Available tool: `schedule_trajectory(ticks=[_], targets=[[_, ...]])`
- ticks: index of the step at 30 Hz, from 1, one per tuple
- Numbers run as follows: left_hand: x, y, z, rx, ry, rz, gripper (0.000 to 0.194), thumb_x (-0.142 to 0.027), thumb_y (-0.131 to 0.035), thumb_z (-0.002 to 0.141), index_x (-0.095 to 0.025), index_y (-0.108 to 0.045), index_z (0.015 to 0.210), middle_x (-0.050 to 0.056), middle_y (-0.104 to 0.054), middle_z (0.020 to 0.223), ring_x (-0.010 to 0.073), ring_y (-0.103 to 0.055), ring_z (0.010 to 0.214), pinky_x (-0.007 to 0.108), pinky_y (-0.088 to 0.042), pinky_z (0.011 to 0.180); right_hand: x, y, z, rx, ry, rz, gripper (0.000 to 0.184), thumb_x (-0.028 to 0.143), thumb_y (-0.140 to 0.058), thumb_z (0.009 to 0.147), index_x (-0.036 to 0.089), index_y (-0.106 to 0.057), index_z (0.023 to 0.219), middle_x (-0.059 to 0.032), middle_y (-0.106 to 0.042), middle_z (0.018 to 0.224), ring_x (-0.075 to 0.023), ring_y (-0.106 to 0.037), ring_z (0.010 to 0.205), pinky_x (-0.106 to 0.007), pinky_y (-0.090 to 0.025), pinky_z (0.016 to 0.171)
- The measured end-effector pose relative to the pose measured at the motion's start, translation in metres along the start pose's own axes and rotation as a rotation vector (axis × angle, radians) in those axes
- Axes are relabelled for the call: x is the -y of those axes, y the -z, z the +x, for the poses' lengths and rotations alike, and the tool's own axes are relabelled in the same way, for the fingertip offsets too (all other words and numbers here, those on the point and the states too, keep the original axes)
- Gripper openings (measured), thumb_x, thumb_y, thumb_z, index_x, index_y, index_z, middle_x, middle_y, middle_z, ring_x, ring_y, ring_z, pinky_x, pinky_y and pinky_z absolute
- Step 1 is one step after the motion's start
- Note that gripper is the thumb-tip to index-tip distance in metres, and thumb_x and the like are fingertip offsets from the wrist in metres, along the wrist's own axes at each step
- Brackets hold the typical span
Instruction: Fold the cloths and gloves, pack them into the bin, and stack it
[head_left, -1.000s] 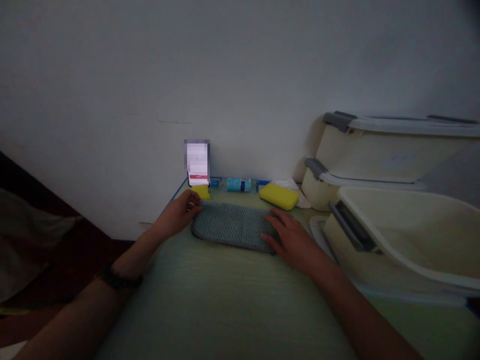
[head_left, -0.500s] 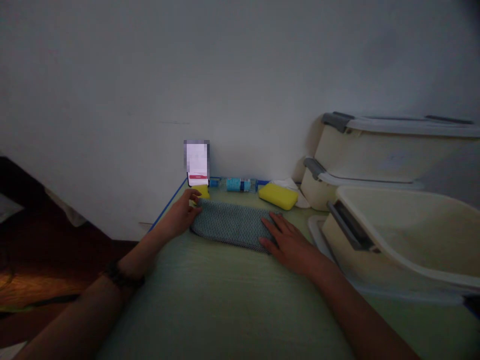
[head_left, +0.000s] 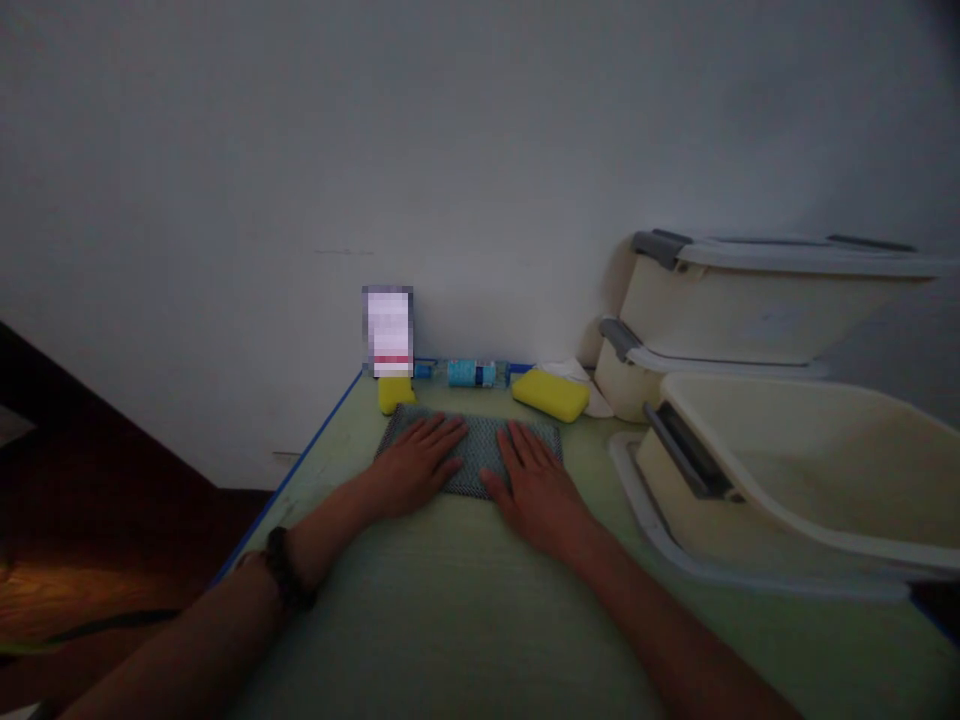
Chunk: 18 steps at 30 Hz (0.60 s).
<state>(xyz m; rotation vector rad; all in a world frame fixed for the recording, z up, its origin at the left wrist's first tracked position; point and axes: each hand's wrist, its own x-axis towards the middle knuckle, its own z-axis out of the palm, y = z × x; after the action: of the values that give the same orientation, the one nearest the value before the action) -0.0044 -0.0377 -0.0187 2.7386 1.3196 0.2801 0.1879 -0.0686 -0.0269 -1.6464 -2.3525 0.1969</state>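
Observation:
A grey-green patterned cloth (head_left: pixel 474 462) lies flat as a folded rectangle on the pale green table (head_left: pixel 465 600). My left hand (head_left: pixel 418 463) rests on its left half with the palm down and the fingers stretched out. On the right half lies my right hand (head_left: pixel 534 485), also flat, with its fingers extended and the thumb pointing toward the left hand. Both hands touch the cloth from above and neither grasps it. A dark bracelet (head_left: pixel 289 570) circles my left wrist.
Behind the cloth are a yellow block (head_left: pixel 551 394), a blue-labelled plastic bottle (head_left: pixel 472 374) on its side and white paper or cloth (head_left: pixel 598 400). A lit phone (head_left: pixel 389 330) stands by a smaller yellow object (head_left: pixel 395 393). Cream storage boxes (head_left: pixel 720 310) and an open bin (head_left: pixel 810 450) occupy the right.
My left hand has moved right from the cloth's left edge, its curled fingers now spread flat on top. My right hand has stayed on the right part. The view has shifted slightly.

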Motion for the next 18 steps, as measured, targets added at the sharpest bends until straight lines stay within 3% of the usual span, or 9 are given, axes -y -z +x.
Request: schedule_trajectory(ticks=[5, 10, 12, 14, 16, 18], targets=[[-0.006, -0.005, -0.010, 0.056, 0.110, 0.085, 0.056, -0.050, -0.023, 0.087, -0.022, -0.022, 0.135, 0.004, -0.019, 0.143, 0.0288, -0.011, 0.131, 0.048, -0.014, 0.104, -0.006, 0.000, -0.006, 0.063, 0.039, -0.028, 0.067, 0.051, -0.020, 0.086, 0.005, -0.025, 0.134, -0.0159, -0.016, 0.142, -0.0248, -0.012, 0.131, -0.040, -0.013, 0.106], [-0.028, 0.008, -0.020, 0.143, 0.192, 0.062, 0.057, -0.050, -0.021, 0.087, -0.020, -0.025, 0.135, 0.009, -0.022, 0.143, 0.0323, -0.015, 0.130, 0.050, -0.021, 0.101, -0.009, 0.015, -0.015, 0.118, 0.120, -0.030, 0.060, 0.045, -0.024, 0.087, 0.008, -0.028, 0.134, -0.0156, -0.021, 0.141, -0.0256, -0.017, 0.130, -0.041, -0.017, 0.104], [-0.034, 0.011, -0.014, 0.103, 0.183, 0.054, 0.051, -0.045, -0.022, 0.088, -0.017, -0.035, 0.130, 0.012, -0.034, 0.136, 0.0299, -0.029, 0.125, 0.047, -0.027, 0.099, -0.005, 0.020, -0.013, 0.106, 0.132, -0.035, 0.056, 0.042, -0.024, 0.088, 0.007, -0.035, 0.130, -0.0169, -0.031, 0.137, -0.0263, -0.025, 0.127, -0.042, -0.022, 0.102], [-0.035, 0.009, -0.006, -0.014, 0.155, 0.062, 0.044, -0.037, -0.021, 0.090, -0.016, -0.041, 0.124, 0.012, -0.045, 0.128, 0.0245, -0.037, 0.120, 0.042, -0.030, 0.097, 0.001, 0.020, -0.005, 0.043, 0.101, -0.046, 0.052, 0.036, -0.022, 0.089, 0.005, -0.041, 0.125, -0.0183, -0.038, 0.133, -0.0254, -0.031, 0.124, -0.041, -0.025, 0.101], [-0.031, 0.004, 0.002, -0.076, 0.133, 0.083, 0.042, -0.031, -0.020, 0.091, -0.016, -0.040, 0.124, 0.011, -0.044, 0.129, 0.0224, -0.036, 0.121, 0.040, -0.028, 0.100, 0.006, 0.016, 0.003, -0.030, 0.043, -0.057, 0.050, 0.031, -0.021, 0.089, 0.003, -0.038, 0.127, -0.0186, -0.036, 0.134, -0.0239, -0.028, 0.126, -0.040, -0.024, 0.101], [-0.026, -0.003, 0.004, -0.059, 0.106, 0.094, 0.044, -0.033, -0.019, 0.091, -0.016, -0.036, 0.128, 0.009, -0.038, 0.135, 0.0221, -0.031, 0.125, 0.041, -0.024, 0.102, 0.009, 0.009, 0.008, -0.036, 0.008, -0.052, 0.050, 0.031, -0.021, 0.089, 0.004, -0.034, 0.129, -0.0168, -0.033, 0.136, -0.0224, -0.026, 0.127, -0.040, -0.023, 0.101]])
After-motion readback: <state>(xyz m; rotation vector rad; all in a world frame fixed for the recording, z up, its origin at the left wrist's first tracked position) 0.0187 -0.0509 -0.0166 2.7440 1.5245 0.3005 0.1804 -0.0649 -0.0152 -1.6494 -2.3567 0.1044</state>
